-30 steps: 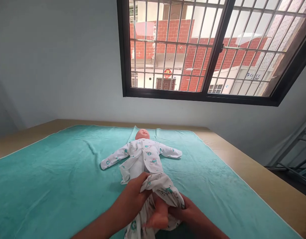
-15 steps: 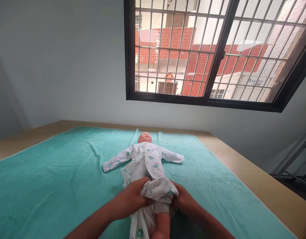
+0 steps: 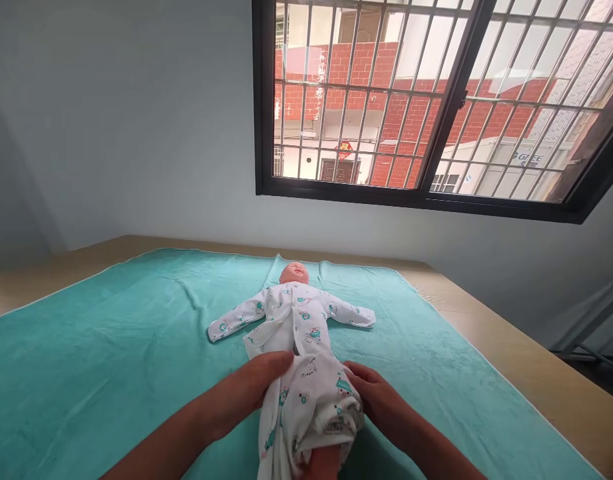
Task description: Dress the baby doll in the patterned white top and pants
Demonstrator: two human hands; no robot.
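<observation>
A baby doll (image 3: pixel 293 273) lies on its back, head toward the wall and sleeved arms spread wide. It wears a white romper (image 3: pixel 310 313) with small teal and grey prints, whose front edges part at the lower belly. My left hand (image 3: pixel 260 381) pinches the romper's cloth at the doll's left-of-view hip, thumb on top. On the other side my right hand (image 3: pixel 372 395) holds the edge of the cloth, its fingers curled partly behind it. Between my hands a trouser leg (image 3: pixel 331 407) bunches over the doll's leg (image 3: pixel 324 460). Fingertips of both hands are partly hidden.
A teal blanket (image 3: pixel 136 360) is spread under the doll on a wooden table (image 3: pixel 506 333). Behind stands a grey wall (image 3: pixel 136 133) with a barred window (image 3: pixel 416 193). A metal frame (image 3: pixel 594 320) is at the far right.
The romper leg has been drawn down, covering more of the doll's leg. My hands have shifted slightly apart, and the bunched cloth now hangs lower between them.
</observation>
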